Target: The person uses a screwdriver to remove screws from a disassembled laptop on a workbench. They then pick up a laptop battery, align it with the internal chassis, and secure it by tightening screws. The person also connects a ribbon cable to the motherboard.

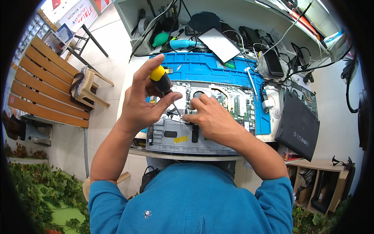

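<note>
My left hand [140, 97] is closed around a screwdriver [160, 79] with a yellow and black handle. Its thin shaft slants down to the middle of an opened laptop [171, 138], whose grey palm-rest side lies nearest me. On that same spot my right hand [212, 117] rests with fingers bent and thumb and forefinger close together, by the screwdriver's tip. Whatever those fingertips press or pinch is too small to tell. Beyond them the laptop's inside shows a green circuit board [243, 103] and a round fan [198, 94], partly covered by the right hand.
Under the laptop lies a blue repair mat [230, 78]. A black laptop cover [299, 124] leans at the right edge. Along the back are a white flat panel [219, 44], a light-blue tool [185, 43], a green air blower [160, 39] and tangled cables. A wooden bench [46, 89] stands left.
</note>
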The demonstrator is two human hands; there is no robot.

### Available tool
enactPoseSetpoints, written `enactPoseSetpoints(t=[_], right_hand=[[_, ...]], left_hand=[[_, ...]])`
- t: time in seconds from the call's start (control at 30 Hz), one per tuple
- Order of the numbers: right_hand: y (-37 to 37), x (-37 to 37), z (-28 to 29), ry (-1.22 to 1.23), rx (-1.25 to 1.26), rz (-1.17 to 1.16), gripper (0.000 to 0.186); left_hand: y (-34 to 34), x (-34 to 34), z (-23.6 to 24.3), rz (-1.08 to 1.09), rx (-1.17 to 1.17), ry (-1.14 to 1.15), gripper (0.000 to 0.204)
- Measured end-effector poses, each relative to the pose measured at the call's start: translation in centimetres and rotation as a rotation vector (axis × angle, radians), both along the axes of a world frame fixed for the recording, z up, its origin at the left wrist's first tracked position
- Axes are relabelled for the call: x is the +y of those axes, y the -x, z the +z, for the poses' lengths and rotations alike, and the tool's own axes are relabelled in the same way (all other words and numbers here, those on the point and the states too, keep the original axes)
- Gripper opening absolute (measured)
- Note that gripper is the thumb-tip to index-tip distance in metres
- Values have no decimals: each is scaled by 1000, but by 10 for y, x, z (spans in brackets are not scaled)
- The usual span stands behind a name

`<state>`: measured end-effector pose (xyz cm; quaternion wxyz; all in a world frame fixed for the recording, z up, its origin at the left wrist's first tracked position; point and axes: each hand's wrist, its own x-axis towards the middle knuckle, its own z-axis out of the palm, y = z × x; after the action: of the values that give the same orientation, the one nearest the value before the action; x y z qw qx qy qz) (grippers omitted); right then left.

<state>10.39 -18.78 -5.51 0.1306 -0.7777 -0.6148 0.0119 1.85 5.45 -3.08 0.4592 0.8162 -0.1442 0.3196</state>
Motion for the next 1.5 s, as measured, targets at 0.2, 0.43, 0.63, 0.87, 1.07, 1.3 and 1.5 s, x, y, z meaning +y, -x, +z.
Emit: enactPoseSetpoints(t=[0.2, 0.43, 0.63, 0.87, 1.07, 1.3, 1.5], right_hand=[[2, -2, 0, 8, -5, -2, 37], [3, -4, 0, 33, 4, -12, 39], [2, -5, 1, 39, 9, -3, 40], [2, -6, -1, 47, -1, -15, 40], [3, -5, 1, 74, 5, -14, 41], [3, -7, -2, 41, -26, 8, 42], [3, -7, -4, 33, -19, 11, 49]], left_hand=[[1, -2, -2, -1, 37, 8, 97], [-2, -3, -4, -23, -9, -62, 93], [-3, -6, 5, -57, -15, -167, 92], [-3, -6, 2, -49, -47, -159, 92], [-2, -6, 3, -65, -34, -168, 91], [-4, -16, 10, -29, -125, -227, 89], [-4, -13, 20, -98, -89, -182, 68]])
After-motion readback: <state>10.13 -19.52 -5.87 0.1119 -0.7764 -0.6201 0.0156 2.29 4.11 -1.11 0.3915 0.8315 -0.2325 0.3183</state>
